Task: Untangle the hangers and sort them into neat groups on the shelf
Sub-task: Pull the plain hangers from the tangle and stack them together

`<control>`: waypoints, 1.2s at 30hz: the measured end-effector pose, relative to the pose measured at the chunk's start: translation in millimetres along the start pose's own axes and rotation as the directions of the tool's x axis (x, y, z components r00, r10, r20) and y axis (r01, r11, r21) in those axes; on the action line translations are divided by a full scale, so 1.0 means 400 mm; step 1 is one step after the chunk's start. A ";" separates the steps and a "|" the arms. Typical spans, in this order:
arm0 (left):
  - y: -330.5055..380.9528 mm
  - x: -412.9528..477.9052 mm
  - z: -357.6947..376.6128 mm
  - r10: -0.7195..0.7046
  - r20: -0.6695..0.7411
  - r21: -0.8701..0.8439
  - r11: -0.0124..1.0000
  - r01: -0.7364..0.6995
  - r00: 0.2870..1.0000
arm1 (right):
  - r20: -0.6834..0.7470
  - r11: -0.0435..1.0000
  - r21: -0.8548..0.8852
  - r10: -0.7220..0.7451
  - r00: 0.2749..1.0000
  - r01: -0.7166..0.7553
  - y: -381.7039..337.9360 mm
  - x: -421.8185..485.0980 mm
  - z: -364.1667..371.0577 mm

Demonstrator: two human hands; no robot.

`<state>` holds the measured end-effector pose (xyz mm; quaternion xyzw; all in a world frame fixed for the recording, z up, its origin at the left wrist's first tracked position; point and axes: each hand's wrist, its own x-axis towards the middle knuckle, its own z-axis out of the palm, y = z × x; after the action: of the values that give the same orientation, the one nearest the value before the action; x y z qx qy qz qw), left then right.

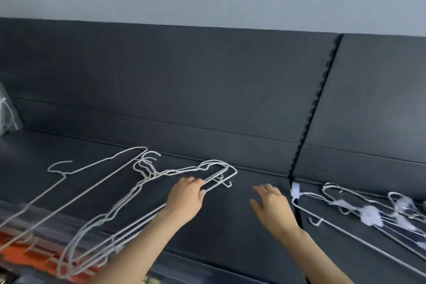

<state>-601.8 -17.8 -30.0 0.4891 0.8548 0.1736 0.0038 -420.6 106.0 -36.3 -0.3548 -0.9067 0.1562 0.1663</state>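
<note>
- Looks like the squaring-up step for the wire hangers (149, 176), lying as a loose stack on the left of the shelf (230, 226), with hooks toward the far side and near ends poking off the front edge.
- Gripping the stack's right corner with the left hand (186, 193): fingers (196, 182) curled over the wires, wrist low, forearm coming up from the near edge.
- Hovering the right hand (272, 207) just right of that, holding nothing, fingers (265, 189) spread wide and pointing far-left, palm down over bare shelf.
- Probably best to bring that free hand onto the stack too, pin the hooks, then slide the whole lot back to kill the overhang.
- Worth lifting out the lone hanger (65, 173) at far left rather than dragging it; seems to cross the others, so could snag.
- Keep clear of the clip hangers (371, 214) grouped on the right, past the slotted upright (318, 104), well apart from the stack.
- Go slow to avoid springing the thin wire back into a tangle.
</note>
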 end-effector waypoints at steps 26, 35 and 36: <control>0.970 -0.139 0.288 0.453 0.156 -0.166 0.888 -0.428 0.878 | -0.144 0.890 -0.049 0.444 0.885 -0.454 0.748 -0.618 -0.460; 1.032 -0.020 0.403 0.440 0.080 -0.216 0.884 -0.416 0.894 | -0.118 0.860 -0.081 0.493 0.862 -0.504 0.894 -0.569 -0.485; 1.034 -0.004 0.409 0.448 0.041 -0.206 0.878 -0.432 0.893 | -0.119 0.862 -0.087 0.489 0.864 -0.500 0.907 -0.549 -0.487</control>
<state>-226.9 219.6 -59.7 0.6750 0.6995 0.2297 0.0484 26.4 239.1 -49.2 -0.5913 -0.7840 0.1244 0.1419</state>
